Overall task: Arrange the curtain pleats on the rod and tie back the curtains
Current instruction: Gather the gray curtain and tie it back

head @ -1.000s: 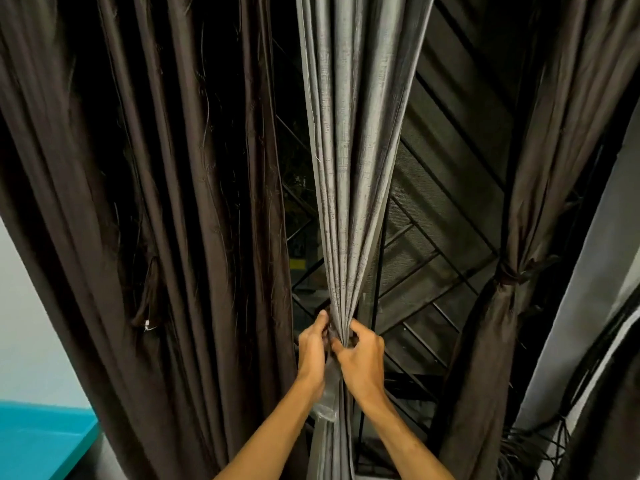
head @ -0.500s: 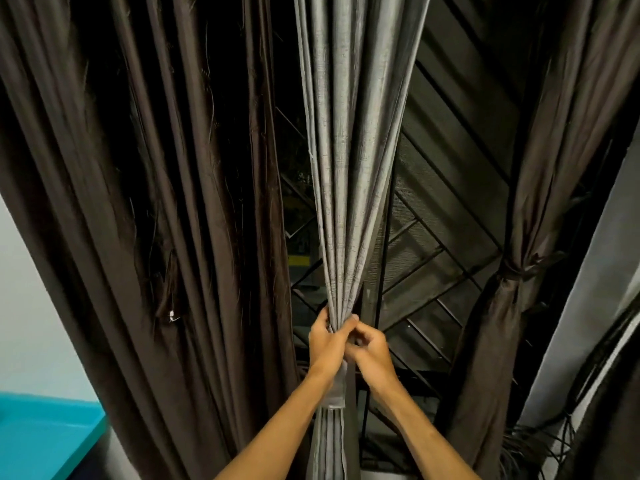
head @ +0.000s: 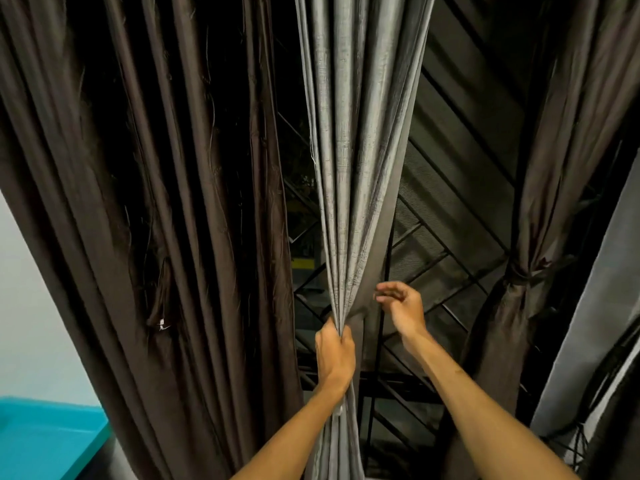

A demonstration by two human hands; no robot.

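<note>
A grey curtain hangs in the middle, its pleats gathered into a narrow bunch. My left hand grips that bunch, fingers curled round the folds. My right hand hovers just right of the bunch with fingers loosely curled, holding nothing, close to the curtain's dark right edge. A dark brown curtain hangs loose on the left. Another dark brown curtain on the right is cinched by a tie. The rod is out of view.
Behind the curtains is a dark window grille with diagonal bars. A teal surface sits at the lower left under a pale wall. A grey wall and dark cables stand at the right.
My right hand has let go of the gathered grey curtain and moved up and to the right. My left hand keeps its grip on the bunch.
</note>
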